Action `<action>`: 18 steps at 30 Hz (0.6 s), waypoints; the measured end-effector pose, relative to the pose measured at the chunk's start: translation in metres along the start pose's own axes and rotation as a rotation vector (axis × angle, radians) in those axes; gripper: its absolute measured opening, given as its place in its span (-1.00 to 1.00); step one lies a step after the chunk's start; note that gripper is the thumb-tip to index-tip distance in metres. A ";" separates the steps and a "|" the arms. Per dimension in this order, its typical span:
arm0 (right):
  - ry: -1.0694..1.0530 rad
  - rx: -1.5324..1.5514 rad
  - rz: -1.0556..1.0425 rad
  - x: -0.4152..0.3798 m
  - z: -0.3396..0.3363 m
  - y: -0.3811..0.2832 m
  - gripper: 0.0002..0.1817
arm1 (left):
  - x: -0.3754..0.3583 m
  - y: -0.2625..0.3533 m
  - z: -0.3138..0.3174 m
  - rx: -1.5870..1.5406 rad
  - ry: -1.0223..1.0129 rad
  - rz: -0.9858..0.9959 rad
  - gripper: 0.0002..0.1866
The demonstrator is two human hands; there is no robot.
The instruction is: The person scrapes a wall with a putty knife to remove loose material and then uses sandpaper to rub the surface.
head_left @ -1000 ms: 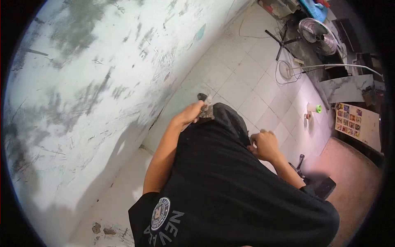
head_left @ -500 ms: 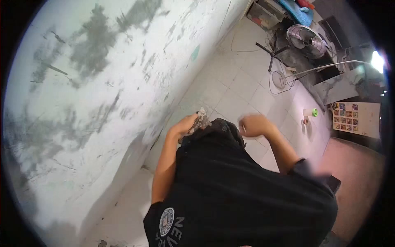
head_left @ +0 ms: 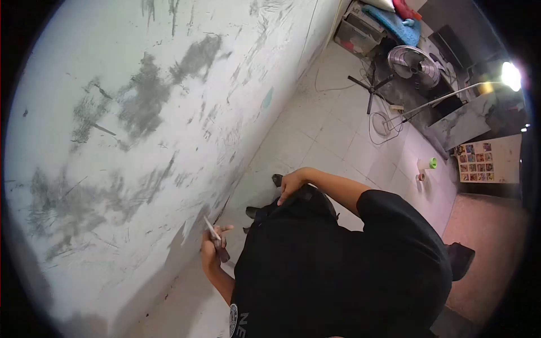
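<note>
My left hand (head_left: pixel 209 248) is low beside the wall, its fingers wrapped round a putty knife (head_left: pixel 223 253). The tool's pale blade is seen nearly edge-on and points up toward the wall, while the dark handle sticks out below my palm. One finger stretches out to the right. My right hand (head_left: pixel 292 183) rests on the dark trousers (head_left: pixel 310 197) around my knee, with fingers reaching down over the cloth and no tool visible in it. The white wall (head_left: pixel 186 96) beside my left hand carries grey smeared patches and scrapes.
Pale floor tiles (head_left: pixel 332 135) stretch ahead. A floor fan (head_left: pixel 414 66), a lit lamp on a long arm (head_left: pixel 434 101) and loose cables stand at upper right. A white cup with a green rim (head_left: pixel 432 163) is on the floor; a reddish mat (head_left: pixel 487 248) lies at right.
My left hand has moved down and left, closer to the wall, with the putty knife turned edge-on. My right hand has come leftward onto my knee. The view has shifted slightly.
</note>
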State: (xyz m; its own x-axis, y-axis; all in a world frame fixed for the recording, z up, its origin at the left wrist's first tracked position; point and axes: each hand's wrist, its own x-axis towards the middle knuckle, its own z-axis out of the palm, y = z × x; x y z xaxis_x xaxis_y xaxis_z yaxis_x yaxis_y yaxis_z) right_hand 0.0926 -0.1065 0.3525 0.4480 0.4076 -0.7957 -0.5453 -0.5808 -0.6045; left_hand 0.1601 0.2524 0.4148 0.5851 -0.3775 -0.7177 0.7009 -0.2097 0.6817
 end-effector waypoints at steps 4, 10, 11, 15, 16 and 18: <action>0.030 -0.061 0.067 -0.018 0.004 -0.006 -0.32 | -0.019 -0.006 -0.012 -0.246 0.052 0.129 -0.70; 0.135 -0.041 -0.012 -0.022 0.015 0.003 -0.30 | -0.031 0.037 0.004 -0.234 0.175 0.225 -0.71; 0.108 -0.067 -0.024 -0.019 0.012 0.002 -0.30 | -0.039 0.052 0.014 -0.274 0.196 0.168 -0.69; 0.319 -0.202 -0.202 -0.014 0.006 -0.008 -0.49 | -0.045 0.061 0.018 -0.274 0.349 0.269 -0.63; 0.452 -0.300 -0.269 -0.019 0.004 -0.016 -0.54 | -0.059 0.077 0.029 -0.330 0.421 0.131 -0.63; 0.616 -0.234 -0.484 -0.033 0.011 -0.073 -0.66 | -0.067 0.081 0.035 -0.425 0.510 0.293 -0.71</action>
State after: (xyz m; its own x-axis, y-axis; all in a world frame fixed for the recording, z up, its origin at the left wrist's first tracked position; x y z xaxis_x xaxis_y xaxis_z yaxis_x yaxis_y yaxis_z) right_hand 0.1093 -0.0696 0.4226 0.9421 0.2300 -0.2442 -0.0604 -0.5999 -0.7978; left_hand 0.1634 0.2293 0.5231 0.8182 0.1249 -0.5611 0.5231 0.2431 0.8169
